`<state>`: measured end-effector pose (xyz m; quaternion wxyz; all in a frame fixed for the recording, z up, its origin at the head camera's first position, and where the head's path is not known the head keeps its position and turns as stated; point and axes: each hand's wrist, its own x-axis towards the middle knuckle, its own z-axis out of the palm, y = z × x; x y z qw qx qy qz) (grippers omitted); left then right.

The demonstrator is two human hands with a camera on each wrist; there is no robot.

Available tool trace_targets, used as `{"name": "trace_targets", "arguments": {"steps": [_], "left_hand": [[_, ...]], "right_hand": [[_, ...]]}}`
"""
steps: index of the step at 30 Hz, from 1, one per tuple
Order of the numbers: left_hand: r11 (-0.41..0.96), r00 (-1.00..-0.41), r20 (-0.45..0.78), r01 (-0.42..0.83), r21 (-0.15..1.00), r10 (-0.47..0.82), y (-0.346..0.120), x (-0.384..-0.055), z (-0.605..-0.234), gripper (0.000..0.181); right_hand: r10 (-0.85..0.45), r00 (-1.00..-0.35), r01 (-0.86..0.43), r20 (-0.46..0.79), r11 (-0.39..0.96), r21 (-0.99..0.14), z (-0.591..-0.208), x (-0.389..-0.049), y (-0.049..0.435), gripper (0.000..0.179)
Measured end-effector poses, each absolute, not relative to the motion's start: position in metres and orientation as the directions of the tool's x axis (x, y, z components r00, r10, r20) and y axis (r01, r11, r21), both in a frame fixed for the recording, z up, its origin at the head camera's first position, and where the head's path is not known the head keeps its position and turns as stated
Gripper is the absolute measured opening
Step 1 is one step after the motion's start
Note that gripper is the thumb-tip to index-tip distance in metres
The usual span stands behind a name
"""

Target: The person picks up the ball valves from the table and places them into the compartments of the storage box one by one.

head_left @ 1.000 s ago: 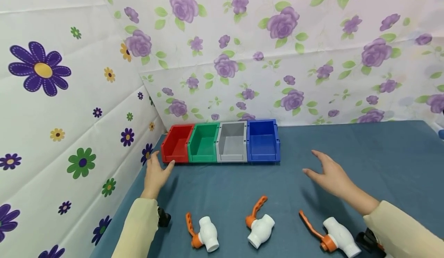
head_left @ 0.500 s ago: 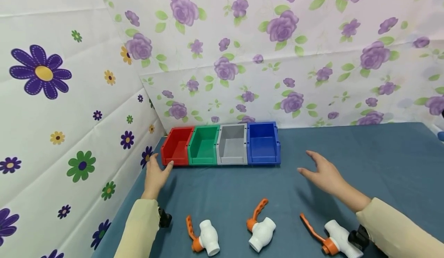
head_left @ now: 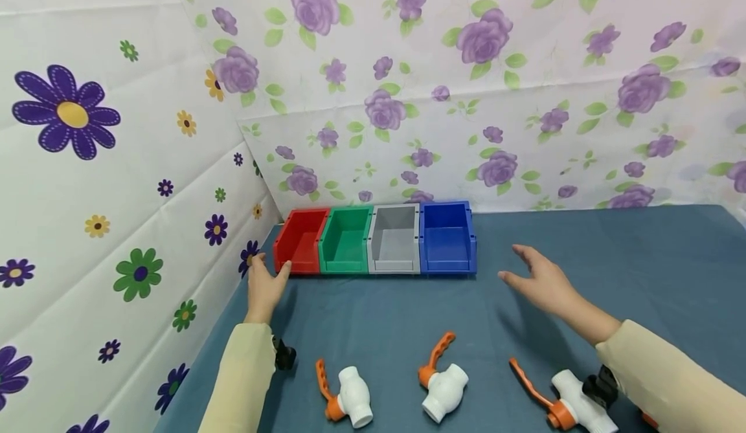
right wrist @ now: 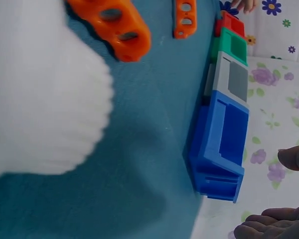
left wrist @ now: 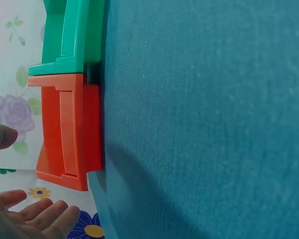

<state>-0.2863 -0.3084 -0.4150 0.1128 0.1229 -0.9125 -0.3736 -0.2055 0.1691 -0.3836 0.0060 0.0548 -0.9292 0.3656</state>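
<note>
My left hand (head_left: 265, 290) is open near the front of the red bin (head_left: 302, 242), thumb and fingers spread, holding nothing. In the left wrist view its fingers (left wrist: 50, 219) lie beside that bin. My right hand (head_left: 544, 284) hovers to the right of the blue bin (head_left: 447, 239), fingers apart and holding nothing. Three white ball valves with orange handles lie toward the front: a left valve (head_left: 354, 395), a middle valve (head_left: 445, 391) and a right valve (head_left: 574, 400). The right wrist camera overlaps the right valve in the head view.
A green bin (head_left: 346, 242) and a grey bin (head_left: 394, 242) stand between the red and blue ones, all in one row at the back of the blue-covered table (head_left: 658, 271). Flowered sheets (head_left: 350, 51) hang behind and at the left.
My right hand has shifted slightly left, and its wrist camera now overlaps the right valve. The left hand holds nearly the same place. The view has moved a little; bins and valves stay put.
</note>
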Motion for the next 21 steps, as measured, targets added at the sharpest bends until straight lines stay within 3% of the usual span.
{"name": "trace_targets", "arguments": {"steps": [21], "left_hand": [[0.671,-0.938,0.117,-0.144,0.727,-0.328,-0.298,-0.298,-0.420,0.066]], "right_hand": [[-0.046,-0.999,-0.030,0.000,0.660,-0.751,-0.380,-0.228,0.154,0.072]]}}
